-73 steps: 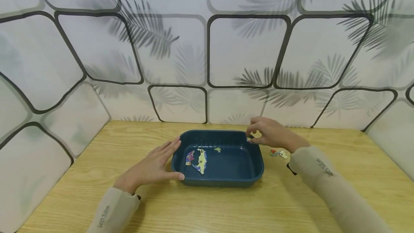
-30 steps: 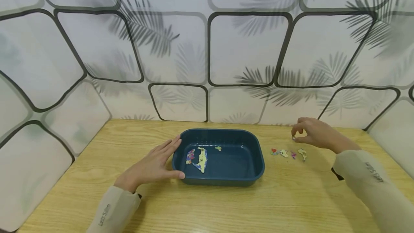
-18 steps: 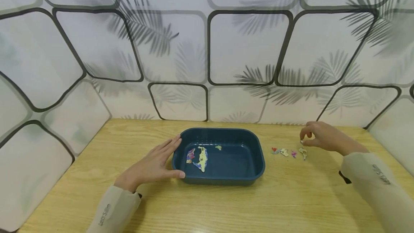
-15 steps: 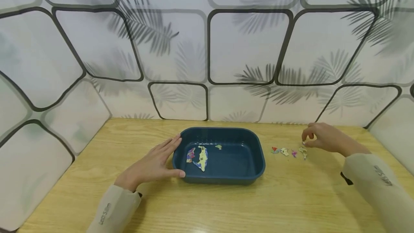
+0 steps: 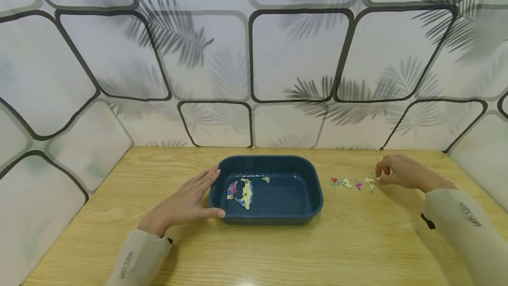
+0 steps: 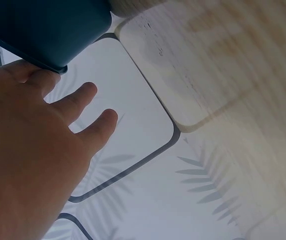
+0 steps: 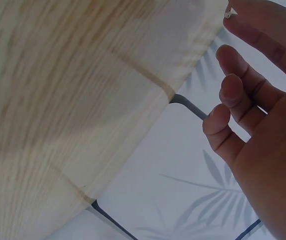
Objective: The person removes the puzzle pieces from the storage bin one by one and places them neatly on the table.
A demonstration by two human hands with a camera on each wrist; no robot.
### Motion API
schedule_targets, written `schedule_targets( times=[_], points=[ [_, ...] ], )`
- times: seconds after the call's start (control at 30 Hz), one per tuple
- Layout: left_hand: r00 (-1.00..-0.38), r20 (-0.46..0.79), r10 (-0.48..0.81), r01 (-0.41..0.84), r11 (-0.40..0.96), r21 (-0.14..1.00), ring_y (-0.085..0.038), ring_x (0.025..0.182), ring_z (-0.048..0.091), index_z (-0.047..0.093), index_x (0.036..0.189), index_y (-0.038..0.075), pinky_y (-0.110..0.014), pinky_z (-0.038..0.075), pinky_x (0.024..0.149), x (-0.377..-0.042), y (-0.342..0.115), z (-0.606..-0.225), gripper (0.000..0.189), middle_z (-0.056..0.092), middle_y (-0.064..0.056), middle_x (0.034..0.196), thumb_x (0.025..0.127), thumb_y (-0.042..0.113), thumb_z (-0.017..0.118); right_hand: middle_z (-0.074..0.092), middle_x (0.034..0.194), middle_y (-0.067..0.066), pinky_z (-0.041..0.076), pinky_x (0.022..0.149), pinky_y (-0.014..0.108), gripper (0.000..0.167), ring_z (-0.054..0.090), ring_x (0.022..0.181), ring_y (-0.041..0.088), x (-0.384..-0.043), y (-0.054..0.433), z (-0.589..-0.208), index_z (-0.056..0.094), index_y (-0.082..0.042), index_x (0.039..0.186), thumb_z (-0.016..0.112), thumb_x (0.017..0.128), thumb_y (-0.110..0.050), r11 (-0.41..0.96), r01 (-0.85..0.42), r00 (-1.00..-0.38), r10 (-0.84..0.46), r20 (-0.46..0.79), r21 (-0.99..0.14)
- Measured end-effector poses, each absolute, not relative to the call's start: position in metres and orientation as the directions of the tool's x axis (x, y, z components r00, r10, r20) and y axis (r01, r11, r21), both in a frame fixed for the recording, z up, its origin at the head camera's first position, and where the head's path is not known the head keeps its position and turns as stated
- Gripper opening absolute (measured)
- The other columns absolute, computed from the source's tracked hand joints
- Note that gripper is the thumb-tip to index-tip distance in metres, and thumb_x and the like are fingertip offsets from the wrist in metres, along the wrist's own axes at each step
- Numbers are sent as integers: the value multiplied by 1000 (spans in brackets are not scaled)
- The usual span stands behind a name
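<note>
My left hand [image 5: 184, 204] lies with straight fingers over the left rim of a dark blue rectangular tray [image 5: 278, 221]. In the left wrist view, fingers of the left hand [image 6: 28, 135] touch the tray wall [image 6: 58, 30]. On the tray floor lie a yellow-and-blue irregular flat piece [image 5: 247, 194], a purple-red one [image 5: 232, 190] and a small greenish one [image 5: 266, 179]. Right of the tray, my right hand [image 5: 409, 173] pinches a tiny pale piece [image 7: 228, 14] between thumb and index finger, low over the table. Just left of those fingertips lies a yellowish piece [image 5: 370, 182].
In a row between the tray and my right hand are a red-and-green piece [image 5: 335, 181], a pale one [image 5: 347, 183] and a small magenta one [image 5: 358, 185]. The wooden table [image 5: 254, 255] ends at a patterned wall [image 5: 293, 65] behind.
My right hand has moved from the tray's right rim out to the right end of the row and down near the table, still pinching the tiny piece. My left hand stays on the rim.
</note>
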State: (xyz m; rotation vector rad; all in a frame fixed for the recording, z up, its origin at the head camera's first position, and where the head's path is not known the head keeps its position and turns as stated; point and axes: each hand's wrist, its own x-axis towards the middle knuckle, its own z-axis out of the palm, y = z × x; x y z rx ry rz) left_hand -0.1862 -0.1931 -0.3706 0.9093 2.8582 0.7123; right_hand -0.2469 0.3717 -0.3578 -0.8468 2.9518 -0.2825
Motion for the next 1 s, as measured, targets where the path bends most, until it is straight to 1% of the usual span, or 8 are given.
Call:
schedule_targets(
  times=[0.17,0.27,0.4,0.5,0.6,0.7,0.83,1.0],
  points=[
    [-819,87,567,540,712,449,-47,149,20,23,159,-4,-70,21,112,-186,-193,-368,106,17,-17,167,88,60,71,53,81,-6,44,65,36,11,47,73,11,-246,377,-362,68,-10,84,78,87,-12,834,-520,-848,-530,-4,-182],
    [-821,84,565,537,713,451,-46,149,19,23,159,-3,-69,20,113,-186,-193,-367,106,16,-16,168,88,59,71,53,79,-7,44,64,36,11,47,72,9,-247,381,-364,68,-9,82,79,84,-10,824,-538,-838,-545,10,-177],
    [-822,82,564,535,714,453,-46,149,19,23,159,-4,-69,20,113,-185,-193,-368,106,16,-16,168,88,59,71,53,79,-9,45,63,34,12,48,71,7,-247,382,-363,69,-11,83,80,81,-13,819,-541,-835,-551,5,-190],
    [-820,87,565,538,711,453,-47,149,20,24,158,-4,-69,20,113,-185,-193,-368,106,17,-17,167,88,59,71,53,80,-7,44,63,34,13,47,72,9,-247,381,-358,69,-10,86,81,82,-14,827,-523,-845,-535,-5,-208],
    [-823,88,561,534,712,455,-47,149,20,24,158,-5,-69,20,113,-184,-193,-369,106,17,-18,167,88,59,71,54,81,-5,43,62,36,14,47,72,11,-249,375,-349,69,-7,89,81,83,-11,822,-531,-842,-540,16,-206],
    [-826,84,557,530,716,455,-47,149,20,24,158,-4,-69,20,114,-184,-194,-369,105,17,-18,167,88,58,71,55,81,-5,44,63,36,14,49,73,12,-252,367,-341,70,-7,89,82,82,-10,809,-555,-830,-555,56,-194],
    [-830,76,553,523,722,454,-47,149,20,25,159,-4,-68,19,114,-184,-194,-369,105,17,-17,167,88,57,72,55,82,-4,45,63,38,14,50,73,14,-254,356,-331,70,-7,91,81,83,-11,800,-574,-818,-570,78,-175],
    [-831,65,552,518,727,451,-46,149,19,24,159,-3,-66,19,115,-185,-194,-370,105,16,-15,168,88,57,72,55,84,-2,45,66,40,15,51,74,16,-257,339,-321,71,-6,94,81,84,-12,806,-565,-823,-564,61,-178]
  ],
)
